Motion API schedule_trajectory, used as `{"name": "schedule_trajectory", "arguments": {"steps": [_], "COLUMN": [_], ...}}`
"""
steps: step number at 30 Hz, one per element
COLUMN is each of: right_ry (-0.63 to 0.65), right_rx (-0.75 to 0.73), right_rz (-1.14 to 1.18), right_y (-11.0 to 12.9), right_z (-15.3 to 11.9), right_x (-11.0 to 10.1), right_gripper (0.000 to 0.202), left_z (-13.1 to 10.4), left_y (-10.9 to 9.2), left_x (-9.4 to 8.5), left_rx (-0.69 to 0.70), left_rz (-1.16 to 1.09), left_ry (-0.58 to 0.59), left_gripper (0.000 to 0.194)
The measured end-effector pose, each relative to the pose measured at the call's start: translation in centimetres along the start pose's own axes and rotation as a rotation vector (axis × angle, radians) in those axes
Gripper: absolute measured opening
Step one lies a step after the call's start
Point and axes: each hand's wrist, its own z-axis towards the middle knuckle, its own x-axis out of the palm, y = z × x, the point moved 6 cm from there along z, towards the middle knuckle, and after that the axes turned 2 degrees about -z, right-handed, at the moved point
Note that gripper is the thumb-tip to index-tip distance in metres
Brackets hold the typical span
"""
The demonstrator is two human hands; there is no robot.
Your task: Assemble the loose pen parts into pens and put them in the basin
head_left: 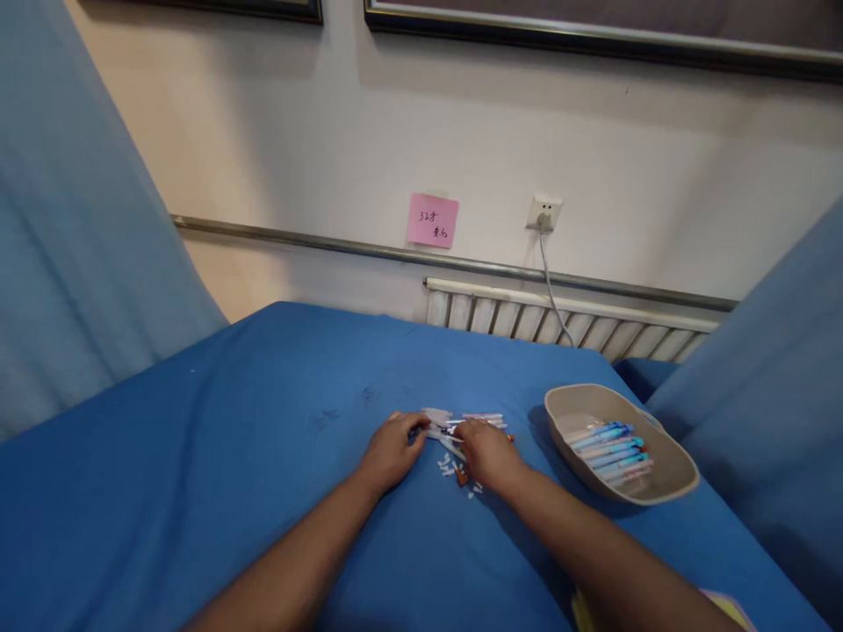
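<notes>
My left hand (393, 449) is at the middle of the blue cloth, its fingers curled at the left end of some pale pen parts (435, 418). Just to the right, my right hand (488, 452) has its fingers bent down over the same group; what either hand pinches is too small to make out. Thin white tubes (484, 418) lie side by side behind my right hand. Small white pieces (446, 465) and a brown-orange piece (462, 477) are scattered on the cloth in front, between my hands.
A beige basket (678, 461) holding several blue and white pens (609, 452) stands to the right. Yellow material (582, 610) shows under my right forearm. Behind are a radiator (520, 309), a pink note (432, 219) and a socket with a cable (543, 213). Blue curtains hang on both sides.
</notes>
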Motion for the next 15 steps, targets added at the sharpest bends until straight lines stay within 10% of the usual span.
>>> {"name": "schedule_trajectory", "arguments": {"steps": [8,15], "right_ry": [0.094,-0.017], "right_rx": [-0.073,-0.012], "right_rz": [-0.049,0.084], "right_y": [1.0,0.1], "right_z": [1.1,-2.2], "right_x": [0.2,-1.3], "right_gripper": [0.047,0.015], "left_z": [-0.6,-1.0], "left_y": [-0.7,-0.6], "left_x": [0.0,0.2], "left_rx": [0.068,0.066], "left_rz": [0.032,0.015], "left_ry": [0.084,0.107], "left_gripper": [0.019,0.021]}}
